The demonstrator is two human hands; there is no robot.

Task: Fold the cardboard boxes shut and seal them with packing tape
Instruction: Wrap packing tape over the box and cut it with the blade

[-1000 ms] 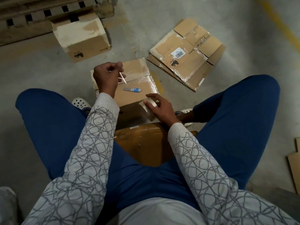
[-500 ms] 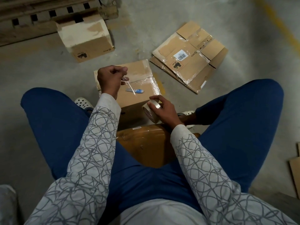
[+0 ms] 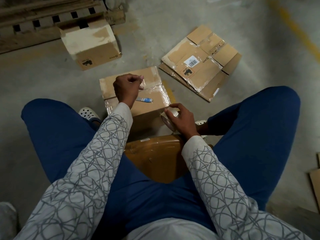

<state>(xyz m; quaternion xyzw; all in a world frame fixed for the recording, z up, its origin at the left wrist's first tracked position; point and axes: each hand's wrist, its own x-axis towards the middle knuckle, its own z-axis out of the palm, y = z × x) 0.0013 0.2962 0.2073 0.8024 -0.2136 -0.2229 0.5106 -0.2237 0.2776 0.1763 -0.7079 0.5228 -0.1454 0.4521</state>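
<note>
Your left hand [image 3: 127, 85] hung over the far half of the box [image 3: 147, 108]. Its fingers were curled into the palm and the thumb was pressed to the forefinger. It pinched a thin clear strip [image 3: 141, 86] of tape, hard to make out against the shiny lid.

Your right hand [image 3: 181, 118] was clamped round the roll [image 3: 166, 119], fingers over its rim. It held the roll on edge against the box's near right corner.

A blue-handled cutter [image 3: 145, 100] lay flat on the lid, just beside your left wrist. The box stood on the floor [image 3: 155, 23] between your knees, just beyond the brown seat [image 3: 152, 158] you sat on. Its flaps were folded down, and clear tape glinted across the top.

To the right of it, near but apart, lay a stack of flattened cartons [image 3: 199, 66], the top one bearing a barcode label. A second box [image 3: 91, 47] sat well off to the far left, against a wooden pallet [image 3: 43, 23]. A yellow line [image 3: 294, 30] ran across the floor at the far right. More cardboard [image 3: 315, 181] showed at the right edge.
</note>
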